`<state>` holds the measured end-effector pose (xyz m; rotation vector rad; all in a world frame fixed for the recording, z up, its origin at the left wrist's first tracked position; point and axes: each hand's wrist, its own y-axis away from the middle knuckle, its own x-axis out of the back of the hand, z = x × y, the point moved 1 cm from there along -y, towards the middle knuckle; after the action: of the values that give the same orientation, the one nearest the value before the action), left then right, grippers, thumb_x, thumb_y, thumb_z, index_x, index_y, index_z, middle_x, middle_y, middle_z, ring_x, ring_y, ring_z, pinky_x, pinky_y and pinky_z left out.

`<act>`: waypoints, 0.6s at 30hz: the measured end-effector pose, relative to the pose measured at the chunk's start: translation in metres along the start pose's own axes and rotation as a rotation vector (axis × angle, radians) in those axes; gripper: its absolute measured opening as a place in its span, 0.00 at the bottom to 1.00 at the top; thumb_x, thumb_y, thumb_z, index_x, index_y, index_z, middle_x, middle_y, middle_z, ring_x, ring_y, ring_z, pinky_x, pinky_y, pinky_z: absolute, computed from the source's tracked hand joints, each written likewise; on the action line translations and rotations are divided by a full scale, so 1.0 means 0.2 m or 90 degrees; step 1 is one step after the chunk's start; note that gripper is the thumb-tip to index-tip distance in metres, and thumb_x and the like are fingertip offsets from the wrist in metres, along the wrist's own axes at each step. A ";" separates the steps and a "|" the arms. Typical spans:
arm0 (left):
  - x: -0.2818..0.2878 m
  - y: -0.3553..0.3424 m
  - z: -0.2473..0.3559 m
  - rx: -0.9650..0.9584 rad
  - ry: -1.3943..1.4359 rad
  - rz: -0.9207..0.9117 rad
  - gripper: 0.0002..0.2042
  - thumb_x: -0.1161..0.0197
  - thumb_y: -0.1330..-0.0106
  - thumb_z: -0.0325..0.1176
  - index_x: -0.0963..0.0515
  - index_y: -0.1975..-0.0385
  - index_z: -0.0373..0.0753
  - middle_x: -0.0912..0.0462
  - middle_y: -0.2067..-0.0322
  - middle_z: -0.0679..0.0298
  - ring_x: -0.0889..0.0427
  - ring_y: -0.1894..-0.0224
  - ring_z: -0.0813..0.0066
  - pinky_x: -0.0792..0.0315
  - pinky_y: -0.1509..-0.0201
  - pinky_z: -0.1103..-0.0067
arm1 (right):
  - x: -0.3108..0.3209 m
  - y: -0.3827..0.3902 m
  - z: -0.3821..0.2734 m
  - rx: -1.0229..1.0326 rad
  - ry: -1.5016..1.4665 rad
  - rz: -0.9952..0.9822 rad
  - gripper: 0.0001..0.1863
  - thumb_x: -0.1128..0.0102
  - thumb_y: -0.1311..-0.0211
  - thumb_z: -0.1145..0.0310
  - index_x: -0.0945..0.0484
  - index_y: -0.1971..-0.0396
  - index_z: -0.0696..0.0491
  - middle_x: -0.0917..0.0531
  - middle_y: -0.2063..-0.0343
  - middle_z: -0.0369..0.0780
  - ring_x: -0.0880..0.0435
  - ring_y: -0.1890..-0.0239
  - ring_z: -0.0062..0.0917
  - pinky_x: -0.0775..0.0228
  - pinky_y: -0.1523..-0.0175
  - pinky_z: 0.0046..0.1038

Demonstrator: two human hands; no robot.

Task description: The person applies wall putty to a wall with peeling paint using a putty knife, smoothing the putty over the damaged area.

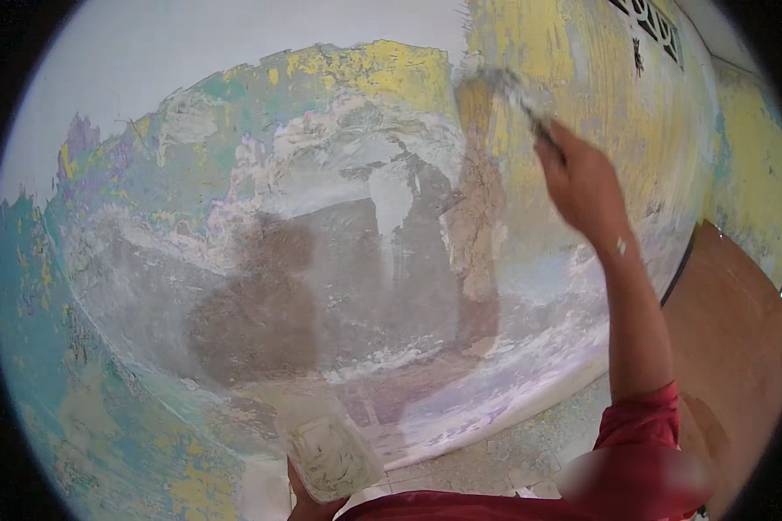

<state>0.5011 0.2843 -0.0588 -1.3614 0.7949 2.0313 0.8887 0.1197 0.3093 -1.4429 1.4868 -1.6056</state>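
Plaster work fills the frame as a person's right hand (582, 178), raised in the upper right, closes around the dark handle of a wide, pale-bristled brush (495, 91) whose blurred head meets the peeling wall (235, 286) near the top centre. At the bottom centre the left hand (308, 504), only partly visible, grips from beneath a small white rectangular tub smeared with grey-white paste (326, 447). The brush looks light, with soft bristles that would splay under pressure, and is best held by its stiff handle, as here; the tub, likely slippery with wet paste, seems safest cupped under its base. Flaking yellow, teal and lilac paint rings a bare grey-brown patch at mid-frame. A reddish-brown wooden board (738, 347) leans at the right edge. No packages, labels or signs are visible anywhere.
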 end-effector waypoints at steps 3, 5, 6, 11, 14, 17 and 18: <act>-0.01 0.00 0.04 0.011 -0.024 0.000 0.41 0.54 0.37 0.71 0.34 0.32 0.45 0.25 0.42 0.46 0.27 0.40 0.42 0.34 0.38 0.40 | 0.10 -0.29 -0.05 -0.011 0.050 -0.035 0.21 0.49 0.30 0.59 0.22 0.45 0.57 0.16 0.60 0.56 0.17 0.56 0.51 0.26 0.50 0.45; -0.04 0.01 0.07 0.005 -0.066 -0.008 0.41 0.54 0.37 0.71 0.33 0.33 0.44 0.25 0.43 0.46 0.26 0.40 0.42 0.33 0.39 0.41 | 0.09 -0.33 -0.07 -0.012 0.072 -0.074 0.23 0.50 0.29 0.58 0.23 0.43 0.57 0.17 0.56 0.56 0.17 0.53 0.52 0.27 0.48 0.44; -0.04 0.02 0.08 -0.007 -0.076 -0.006 0.41 0.54 0.37 0.71 0.33 0.33 0.44 0.25 0.43 0.47 0.26 0.41 0.42 0.32 0.39 0.42 | 0.04 -0.31 -0.08 -0.017 0.060 -0.121 0.23 0.50 0.29 0.58 0.22 0.44 0.58 0.17 0.56 0.57 0.18 0.53 0.53 0.28 0.47 0.45; -0.02 0.04 0.14 -0.007 -0.083 -0.009 0.40 0.53 0.36 0.70 0.33 0.33 0.45 0.24 0.44 0.49 0.25 0.42 0.42 0.30 0.40 0.43 | -0.04 -0.01 -0.16 -0.060 0.048 -0.229 0.20 0.48 0.32 0.61 0.22 0.48 0.58 0.17 0.58 0.58 0.20 0.54 0.55 0.29 0.47 0.46; 0.05 0.02 0.18 -0.022 -0.034 -0.030 0.39 0.53 0.36 0.69 0.33 0.33 0.46 0.24 0.44 0.49 0.24 0.43 0.42 0.30 0.40 0.43 | 0.03 0.08 -0.24 -0.091 0.033 -0.263 0.18 0.50 0.32 0.61 0.21 0.51 0.57 0.16 0.61 0.54 0.17 0.57 0.51 0.27 0.49 0.49; 0.03 0.04 0.18 -0.036 -0.084 -0.012 0.39 0.53 0.35 0.69 0.33 0.33 0.45 0.24 0.44 0.48 0.24 0.43 0.42 0.30 0.40 0.43 | 0.01 0.01 -0.33 -0.074 0.049 -0.169 0.19 0.50 0.31 0.61 0.22 0.47 0.55 0.15 0.61 0.53 0.17 0.58 0.51 0.26 0.50 0.49; 0.03 0.02 0.18 -0.019 -0.064 -0.013 0.39 0.53 0.35 0.68 0.33 0.33 0.44 0.24 0.44 0.47 0.24 0.42 0.42 0.30 0.40 0.43 | -0.01 -0.03 -0.34 -0.076 0.054 -0.167 0.19 0.50 0.31 0.61 0.22 0.47 0.55 0.15 0.61 0.53 0.17 0.58 0.51 0.26 0.50 0.49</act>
<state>0.4745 0.3084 -0.0531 -1.2683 0.7064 2.0850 0.8285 0.1483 0.3264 -1.7163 1.5141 -1.7774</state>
